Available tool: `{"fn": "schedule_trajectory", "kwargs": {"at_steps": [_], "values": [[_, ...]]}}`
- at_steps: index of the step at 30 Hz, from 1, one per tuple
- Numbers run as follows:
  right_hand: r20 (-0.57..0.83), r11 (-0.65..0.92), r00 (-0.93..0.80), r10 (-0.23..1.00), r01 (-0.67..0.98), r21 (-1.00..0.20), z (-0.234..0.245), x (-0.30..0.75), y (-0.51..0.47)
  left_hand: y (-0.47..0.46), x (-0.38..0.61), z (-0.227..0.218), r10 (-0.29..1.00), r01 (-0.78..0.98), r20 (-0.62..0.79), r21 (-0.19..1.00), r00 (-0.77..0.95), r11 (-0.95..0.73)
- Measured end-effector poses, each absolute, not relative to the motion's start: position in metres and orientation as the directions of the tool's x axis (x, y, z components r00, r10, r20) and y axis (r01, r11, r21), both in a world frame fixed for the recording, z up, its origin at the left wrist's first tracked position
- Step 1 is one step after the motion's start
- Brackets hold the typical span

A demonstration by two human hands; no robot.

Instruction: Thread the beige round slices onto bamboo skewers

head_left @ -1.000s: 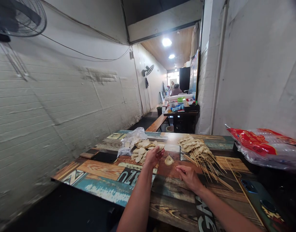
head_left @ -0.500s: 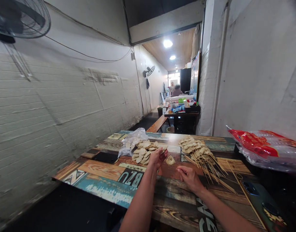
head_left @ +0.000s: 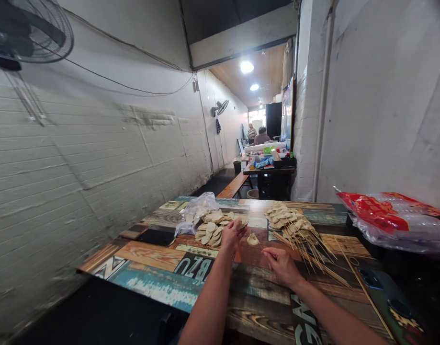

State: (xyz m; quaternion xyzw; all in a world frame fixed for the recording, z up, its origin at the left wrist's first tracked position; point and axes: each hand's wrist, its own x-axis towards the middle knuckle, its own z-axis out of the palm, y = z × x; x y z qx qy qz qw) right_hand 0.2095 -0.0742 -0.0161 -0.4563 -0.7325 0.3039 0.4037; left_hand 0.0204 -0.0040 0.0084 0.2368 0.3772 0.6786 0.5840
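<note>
My left hand (head_left: 231,235) is closed at the right edge of a heap of pale, flat round slices (head_left: 209,231), with a slice (head_left: 244,222) at its fingertips. Just right of it, a single curled slice (head_left: 253,239) lies on the table. My right hand (head_left: 282,266) is held low, thumb and forefinger pinched together; whatever is between them is too small to make out. Beyond it, thin wooden skewers (head_left: 315,256) spread out from a second pile of slices (head_left: 286,219), several of them threaded.
A clear plastic bag (head_left: 200,206) and a dark flat object (head_left: 155,237) lie left of the heap. On the right are a phone (head_left: 388,299) and a red-and-clear plastic package (head_left: 392,215). Farther back stand a cluttered table (head_left: 268,170), a bench (head_left: 234,186) and two people.
My left hand has turned, its back now facing up more and its fingers curled over the slice. My right hand stays nearly still. The camera view has shifted slightly.
</note>
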Motion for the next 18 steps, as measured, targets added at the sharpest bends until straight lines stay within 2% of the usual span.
{"fn": "schedule_trajectory", "kwargs": {"at_steps": [13, 18], "values": [[0.327, 0.419, -0.265, 0.907, 0.482, -0.769, -0.014, 0.211, -0.073, -0.004, 0.033, -0.002, 0.949, -0.446, 0.034, 0.877, -0.313, -0.179], [0.329, 0.397, -0.225, 0.917, 0.454, -0.797, -0.020, 0.210, -0.072, -0.006, 0.035, 0.000, 0.970, -0.534, -0.020, 0.838, -0.242, -0.116]]}}
